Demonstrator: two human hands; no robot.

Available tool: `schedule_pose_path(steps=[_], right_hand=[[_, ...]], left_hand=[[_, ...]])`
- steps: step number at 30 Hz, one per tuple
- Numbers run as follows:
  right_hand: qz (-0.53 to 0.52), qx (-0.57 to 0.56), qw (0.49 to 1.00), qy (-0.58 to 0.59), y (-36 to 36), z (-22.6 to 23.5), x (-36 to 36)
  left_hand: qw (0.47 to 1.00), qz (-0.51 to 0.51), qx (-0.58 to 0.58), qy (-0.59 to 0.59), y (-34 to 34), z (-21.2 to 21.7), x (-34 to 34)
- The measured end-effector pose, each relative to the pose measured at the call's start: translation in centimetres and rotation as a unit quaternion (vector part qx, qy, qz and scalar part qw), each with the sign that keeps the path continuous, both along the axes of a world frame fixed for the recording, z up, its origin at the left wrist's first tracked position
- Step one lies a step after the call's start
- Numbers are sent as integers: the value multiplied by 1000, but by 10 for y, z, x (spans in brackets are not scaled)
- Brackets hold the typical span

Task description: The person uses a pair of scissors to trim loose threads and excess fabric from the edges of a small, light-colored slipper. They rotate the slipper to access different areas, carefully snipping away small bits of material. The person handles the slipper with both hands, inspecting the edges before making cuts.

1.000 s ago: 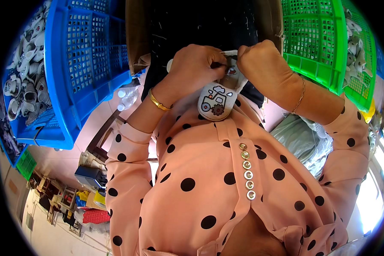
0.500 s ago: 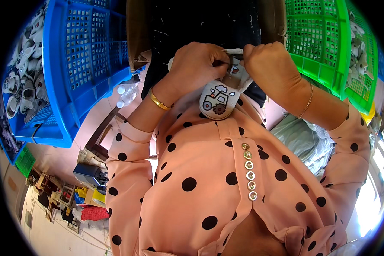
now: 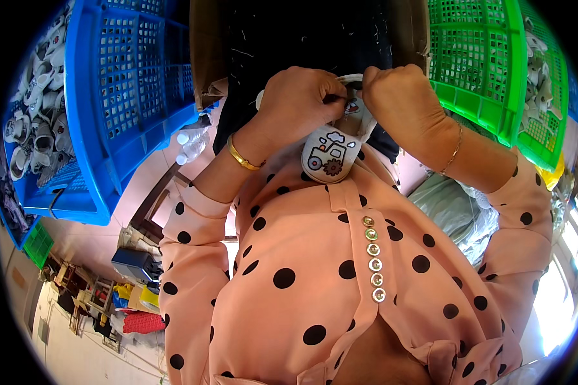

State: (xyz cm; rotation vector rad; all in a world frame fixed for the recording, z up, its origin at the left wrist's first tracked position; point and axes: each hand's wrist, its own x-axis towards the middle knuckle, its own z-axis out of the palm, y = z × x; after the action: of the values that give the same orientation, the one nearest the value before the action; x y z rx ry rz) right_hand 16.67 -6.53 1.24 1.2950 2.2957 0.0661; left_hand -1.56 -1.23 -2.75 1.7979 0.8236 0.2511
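Observation:
A small pale fabric shoe (image 3: 316,142) with a printed tractor and clouds on its toe lies in my lap, toe toward me. Closed around its left side, my left hand (image 3: 302,99) has the thumb and fingertips at the opening. My right hand (image 3: 404,99) pinches the light-coloured top edge or strap on the other side. Part of a second print shows inside the shoe between the hands. The fingertips of both hands are partly hidden, and so is the heel end.
Beyond my hands, black cloth (image 3: 295,38) flecked with threads lies between brown cardboard sides (image 3: 209,45). A blue plastic crate (image 3: 87,128) stands at the left, near heaped small shoes (image 3: 42,138). At the right are a green crate (image 3: 478,106) and clear plastic wrapping (image 3: 459,215). Plastic bottles (image 3: 191,146) stand behind my left wrist.
My right hand and forearm have shifted slightly left, toward the left hand. The shoe's toe has moved a little right and nearer me. Both hands keep their hold.

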Motion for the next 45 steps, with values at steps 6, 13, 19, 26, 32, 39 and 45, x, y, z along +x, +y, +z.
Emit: schedule_pose_path(steps=[6, 13, 19, 26, 32, 39, 45], right_hand=[[-1, -6, 1000, 19, 1, -1, 1], [-42, -21, 998, 53, -2, 22, 10], [-295, -116, 904, 288, 1, 26, 31], [-448, -72, 745, 489, -38, 28, 6], [-434, 83, 670, 597, -25, -11, 6], [-419, -45, 640, 643, 0, -14, 33], [-331, -184, 727, 573, 12, 16, 27]], left_hand=[[1000, 1, -6, 7, -1, 1, -1], [965, 190, -156, -88, 13, 9, -14], [974, -33, 163, 155, 5, 25, -8], [989, 148, 12, 7, 9, 42, -7], [945, 258, -157, -123, -18, 35, -14], [940, 180, 285, 54, -14, 35, -22], [944, 123, 293, -91, 4, 44, -10]])
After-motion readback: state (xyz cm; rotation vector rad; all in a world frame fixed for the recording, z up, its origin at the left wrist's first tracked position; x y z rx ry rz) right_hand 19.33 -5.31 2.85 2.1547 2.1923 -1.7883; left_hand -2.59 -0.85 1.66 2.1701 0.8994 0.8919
